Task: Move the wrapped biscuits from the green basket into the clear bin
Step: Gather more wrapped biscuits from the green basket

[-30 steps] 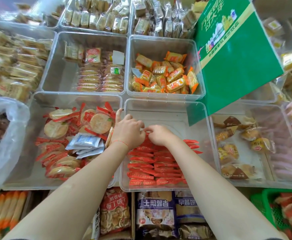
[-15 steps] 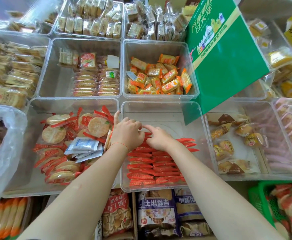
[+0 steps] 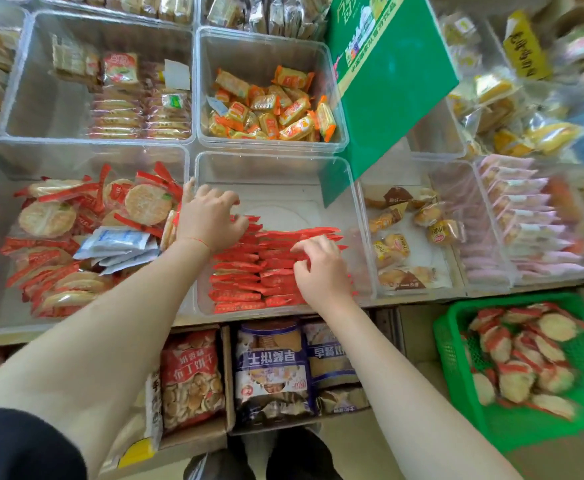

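Note:
The clear bin [image 3: 283,159] sits in the middle of the front row. Red-wrapped biscuits [image 3: 238,275] stand on edge in two rows in its near half. My left hand [image 3: 207,216] rests at the far end of the left row, with bent fingers touching the wrapper tops and gripping nothing. Over the right row, my right hand [image 3: 318,268] has loosely spread fingers brushing the packs and holds nothing. The green basket [image 3: 453,372] stands low at the right and holds several round biscuits in red-and-clear wrappers [image 3: 533,355].
A bin of loose round biscuits [image 3: 76,216] adjoins on the left and a bin of small cakes [image 3: 408,233] on the right. Orange snack packs [image 3: 273,109] fill the bin behind. A tilted green sign [image 3: 387,81] overhangs the clear bin's far right corner. Bagged snacks [image 3: 270,365] sit below.
My hands, touching at the far end of the rows before, have parted. The right hand has drawn back toward me and to the right. The view has swung right, showing more of the basket.

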{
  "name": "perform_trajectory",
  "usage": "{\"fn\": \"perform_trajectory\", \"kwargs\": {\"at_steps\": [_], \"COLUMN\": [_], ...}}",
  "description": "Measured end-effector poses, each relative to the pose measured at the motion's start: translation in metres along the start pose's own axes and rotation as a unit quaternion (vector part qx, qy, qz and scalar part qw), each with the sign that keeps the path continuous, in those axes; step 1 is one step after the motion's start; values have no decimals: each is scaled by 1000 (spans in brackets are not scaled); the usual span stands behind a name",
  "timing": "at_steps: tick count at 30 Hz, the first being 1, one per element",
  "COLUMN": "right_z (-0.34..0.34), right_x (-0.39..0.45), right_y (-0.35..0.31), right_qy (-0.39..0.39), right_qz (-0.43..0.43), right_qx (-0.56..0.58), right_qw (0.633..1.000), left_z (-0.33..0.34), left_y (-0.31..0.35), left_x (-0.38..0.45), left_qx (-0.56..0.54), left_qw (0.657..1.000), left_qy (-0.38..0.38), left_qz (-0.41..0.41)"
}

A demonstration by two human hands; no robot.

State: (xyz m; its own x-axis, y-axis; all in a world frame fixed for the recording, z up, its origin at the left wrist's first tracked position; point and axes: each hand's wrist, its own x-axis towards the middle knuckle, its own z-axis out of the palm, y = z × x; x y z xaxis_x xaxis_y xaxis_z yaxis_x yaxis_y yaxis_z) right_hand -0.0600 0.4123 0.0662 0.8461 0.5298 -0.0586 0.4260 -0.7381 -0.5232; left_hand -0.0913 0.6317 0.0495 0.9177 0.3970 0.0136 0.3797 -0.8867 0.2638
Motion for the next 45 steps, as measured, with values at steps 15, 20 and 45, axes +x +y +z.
{"fn": "perform_trajectory", "kwargs": {"at_steps": [15, 20, 45], "right_z": [-149, -160, -146], "right_x": [-111, -128, -143], "right_y": [333, 474, 585], "right_qy": [29, -102, -244], "right_qz": [163, 217, 289], "right_qx": [-97, -119, -14], "right_qw": [981, 963, 926], "left_z": [109, 216, 260], "left_y": [408, 507, 590], "left_x": [-90, -124, -167], "left_qx": [-200, -158, -24], "left_qw": [923, 927, 983], "left_qy": [-328, -321, -97], "left_qz": [31, -113, -157]}}
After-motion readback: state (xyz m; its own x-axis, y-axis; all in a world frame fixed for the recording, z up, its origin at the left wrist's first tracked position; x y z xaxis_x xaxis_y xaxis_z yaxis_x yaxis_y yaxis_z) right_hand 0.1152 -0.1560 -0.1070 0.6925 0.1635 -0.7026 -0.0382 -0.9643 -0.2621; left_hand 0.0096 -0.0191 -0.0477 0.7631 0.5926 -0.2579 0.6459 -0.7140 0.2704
